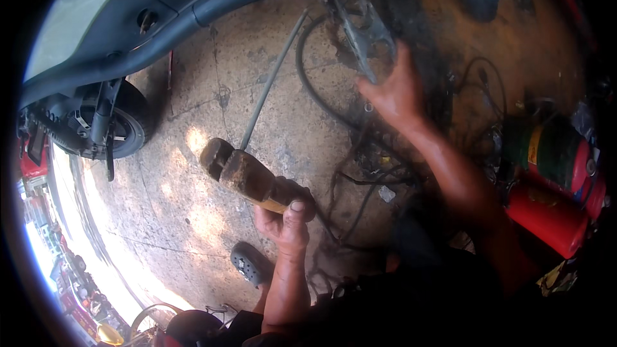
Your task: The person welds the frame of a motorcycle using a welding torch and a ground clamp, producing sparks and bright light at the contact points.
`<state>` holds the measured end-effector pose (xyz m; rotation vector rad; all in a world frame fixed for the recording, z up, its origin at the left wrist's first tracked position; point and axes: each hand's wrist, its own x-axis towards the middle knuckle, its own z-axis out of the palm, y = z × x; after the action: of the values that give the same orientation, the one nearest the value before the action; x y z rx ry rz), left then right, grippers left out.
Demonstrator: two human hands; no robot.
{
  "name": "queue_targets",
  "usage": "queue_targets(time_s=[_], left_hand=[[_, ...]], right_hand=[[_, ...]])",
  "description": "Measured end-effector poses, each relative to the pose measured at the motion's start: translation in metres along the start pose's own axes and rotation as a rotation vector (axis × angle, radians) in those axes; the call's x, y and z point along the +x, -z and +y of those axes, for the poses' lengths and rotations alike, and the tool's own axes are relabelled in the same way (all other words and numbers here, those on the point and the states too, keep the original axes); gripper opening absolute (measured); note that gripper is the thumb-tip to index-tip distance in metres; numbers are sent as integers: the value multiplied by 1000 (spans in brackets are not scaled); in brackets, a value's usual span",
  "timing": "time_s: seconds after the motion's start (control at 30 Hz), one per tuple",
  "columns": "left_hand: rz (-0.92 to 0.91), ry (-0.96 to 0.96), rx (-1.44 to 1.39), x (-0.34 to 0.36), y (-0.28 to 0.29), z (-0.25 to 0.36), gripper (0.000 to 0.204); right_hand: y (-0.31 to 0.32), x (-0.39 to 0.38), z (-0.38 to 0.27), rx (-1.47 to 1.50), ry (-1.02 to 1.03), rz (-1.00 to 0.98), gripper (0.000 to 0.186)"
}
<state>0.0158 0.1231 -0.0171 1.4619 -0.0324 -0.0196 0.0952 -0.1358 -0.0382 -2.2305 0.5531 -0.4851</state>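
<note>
Head view: 2 bare hands [283, 225] [395, 93], a brown block [247, 177] and a grey metal part [355, 38] above a concrete floor [247, 45].
Pinching the brown block by its near right end between left thumb and fingers, near the scene's middle. Spreading right thumb and forefinger at the near end of the grey metal part, farther off and right of middle; cannot tell whether gripping. Showing also a grey bar [274, 80] just beyond the block, a black hose [299, 64] right of that, a wheel [137, 112] far left, a red cylinder [546, 215] near right.
</note>
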Motion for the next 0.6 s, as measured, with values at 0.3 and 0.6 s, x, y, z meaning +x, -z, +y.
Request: queue_targets(time_s=[0.3,0.6], left_hand=[[99,-106,-7,2,1,-3,39],[141,-105,-52,1,22,-1,43]], right_hand=[[1,-72,10,160,-187,-353,90],[-35,-51,-56,940,-266,-544,60]])
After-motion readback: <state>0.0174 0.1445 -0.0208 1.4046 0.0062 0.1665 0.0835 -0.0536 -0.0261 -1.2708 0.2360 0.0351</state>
